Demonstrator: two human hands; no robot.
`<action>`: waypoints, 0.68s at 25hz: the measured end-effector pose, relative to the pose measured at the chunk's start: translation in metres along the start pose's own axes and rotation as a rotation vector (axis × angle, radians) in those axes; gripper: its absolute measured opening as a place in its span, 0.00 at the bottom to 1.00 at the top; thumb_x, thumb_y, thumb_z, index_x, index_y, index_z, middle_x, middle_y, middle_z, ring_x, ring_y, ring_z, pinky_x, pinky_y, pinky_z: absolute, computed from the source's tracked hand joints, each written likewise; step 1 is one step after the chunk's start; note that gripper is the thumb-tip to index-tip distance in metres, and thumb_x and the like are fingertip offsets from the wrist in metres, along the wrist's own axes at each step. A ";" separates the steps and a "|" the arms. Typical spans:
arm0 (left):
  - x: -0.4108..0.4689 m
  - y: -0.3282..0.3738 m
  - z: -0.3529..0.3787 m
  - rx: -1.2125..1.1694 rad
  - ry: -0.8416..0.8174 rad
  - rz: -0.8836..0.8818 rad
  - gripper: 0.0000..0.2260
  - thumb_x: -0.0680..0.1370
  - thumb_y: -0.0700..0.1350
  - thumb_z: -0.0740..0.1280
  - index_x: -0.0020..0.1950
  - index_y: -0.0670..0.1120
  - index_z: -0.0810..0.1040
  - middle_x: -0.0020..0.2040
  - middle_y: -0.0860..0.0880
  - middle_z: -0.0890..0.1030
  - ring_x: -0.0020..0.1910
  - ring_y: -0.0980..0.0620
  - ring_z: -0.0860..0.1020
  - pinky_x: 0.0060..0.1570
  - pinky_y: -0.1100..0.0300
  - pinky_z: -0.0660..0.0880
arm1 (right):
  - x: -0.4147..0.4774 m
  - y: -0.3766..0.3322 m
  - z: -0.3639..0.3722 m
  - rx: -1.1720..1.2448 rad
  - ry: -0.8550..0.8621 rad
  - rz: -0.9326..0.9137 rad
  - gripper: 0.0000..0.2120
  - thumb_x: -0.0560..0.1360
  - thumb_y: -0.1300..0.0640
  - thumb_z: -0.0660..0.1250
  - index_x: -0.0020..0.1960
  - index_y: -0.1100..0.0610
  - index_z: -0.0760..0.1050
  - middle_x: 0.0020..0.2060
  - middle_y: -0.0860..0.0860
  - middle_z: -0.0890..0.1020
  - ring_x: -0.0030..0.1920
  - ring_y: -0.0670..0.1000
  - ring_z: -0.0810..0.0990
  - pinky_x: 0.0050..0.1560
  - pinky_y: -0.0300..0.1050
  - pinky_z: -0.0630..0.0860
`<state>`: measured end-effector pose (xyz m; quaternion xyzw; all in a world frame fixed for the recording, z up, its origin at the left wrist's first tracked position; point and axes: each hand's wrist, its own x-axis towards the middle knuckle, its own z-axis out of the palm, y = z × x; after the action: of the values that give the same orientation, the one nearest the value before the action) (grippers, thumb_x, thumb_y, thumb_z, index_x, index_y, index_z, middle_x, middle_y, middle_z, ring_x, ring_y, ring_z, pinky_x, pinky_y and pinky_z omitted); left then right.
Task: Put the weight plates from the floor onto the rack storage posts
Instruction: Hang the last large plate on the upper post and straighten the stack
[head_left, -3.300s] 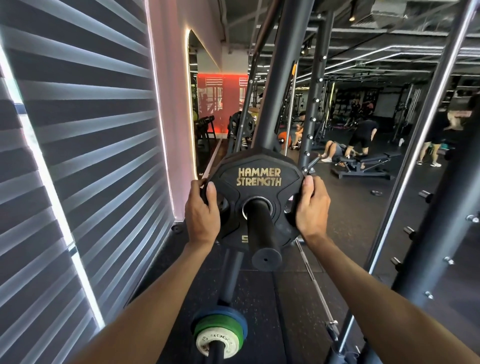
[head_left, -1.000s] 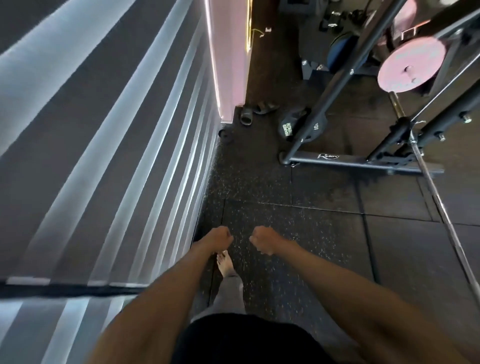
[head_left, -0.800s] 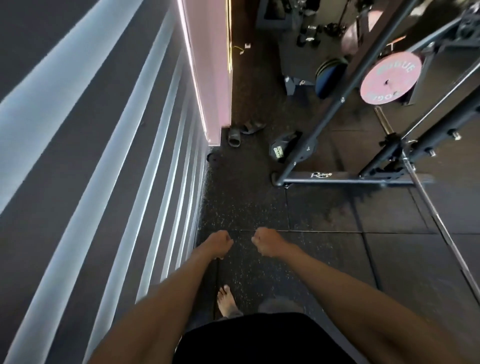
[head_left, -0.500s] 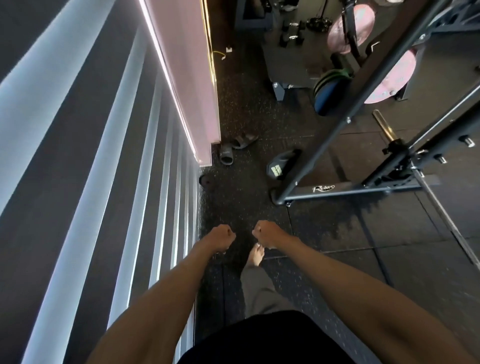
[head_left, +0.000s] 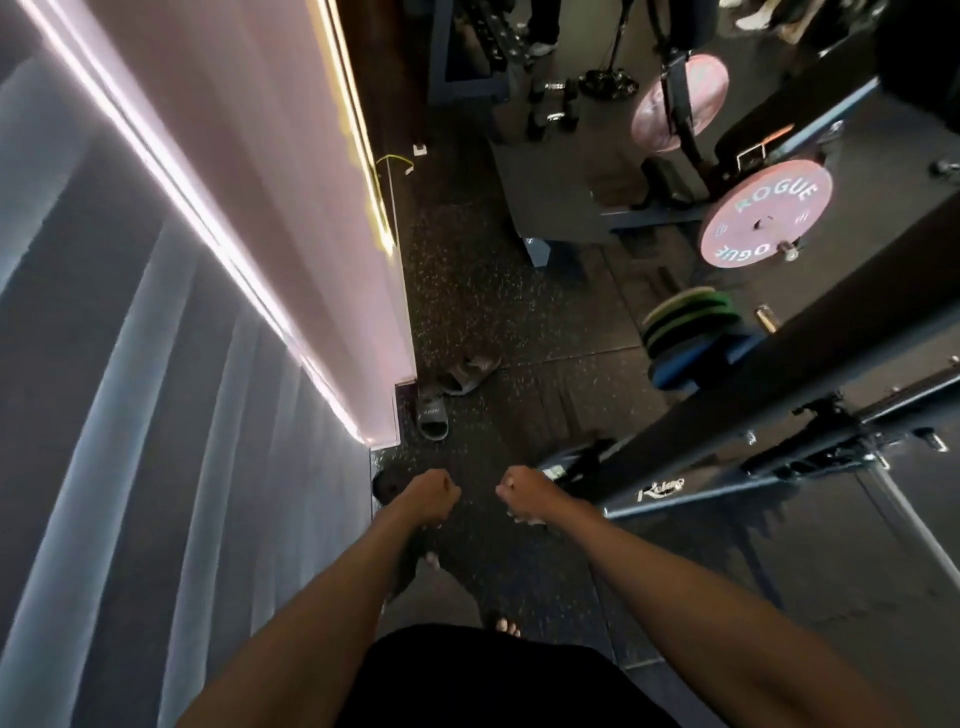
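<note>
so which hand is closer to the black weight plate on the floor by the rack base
Right. The right hand is just beside the black weight plate, on its side toward the grey slatted wall; the left hand is farther off, beyond the right hand.

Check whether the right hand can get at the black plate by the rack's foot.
Probably yes, with a bend: the plate lies on bare floor just beyond the right hand, beside the rack upright, nothing on it.

A commercial gym, shown by speckled rubber floor tiles (head_left: 483, 291), a black steel rack (head_left: 779, 379) at right, a pink Rogue bumper plate (head_left: 763, 213), stacked coloured plates (head_left: 685, 325), dumbbells (head_left: 553, 106) seen far off
</note>
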<state>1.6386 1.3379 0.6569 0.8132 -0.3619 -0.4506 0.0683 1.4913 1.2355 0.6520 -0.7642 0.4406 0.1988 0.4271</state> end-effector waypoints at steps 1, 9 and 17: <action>0.024 0.012 -0.020 -0.002 -0.010 0.025 0.09 0.80 0.46 0.61 0.41 0.45 0.72 0.42 0.45 0.78 0.44 0.45 0.79 0.45 0.55 0.73 | 0.024 -0.007 -0.020 0.005 0.012 0.002 0.06 0.80 0.54 0.59 0.48 0.56 0.70 0.55 0.65 0.81 0.59 0.66 0.79 0.45 0.48 0.76; 0.220 0.117 -0.159 0.113 -0.193 0.179 0.07 0.80 0.47 0.62 0.46 0.45 0.75 0.41 0.44 0.80 0.43 0.44 0.82 0.49 0.53 0.78 | 0.176 -0.043 -0.172 0.172 0.147 0.180 0.12 0.82 0.55 0.58 0.56 0.61 0.75 0.61 0.64 0.78 0.62 0.64 0.77 0.60 0.54 0.74; 0.389 0.263 -0.247 0.373 -0.339 0.270 0.08 0.82 0.49 0.57 0.51 0.45 0.72 0.47 0.43 0.82 0.40 0.47 0.82 0.40 0.56 0.76 | 0.297 -0.042 -0.294 0.421 0.312 0.315 0.14 0.81 0.52 0.60 0.55 0.61 0.76 0.54 0.59 0.82 0.56 0.59 0.80 0.52 0.50 0.75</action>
<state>1.8225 0.8402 0.6497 0.6691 -0.5499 -0.4926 -0.0847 1.6637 0.8535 0.6336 -0.6024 0.6456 0.0472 0.4670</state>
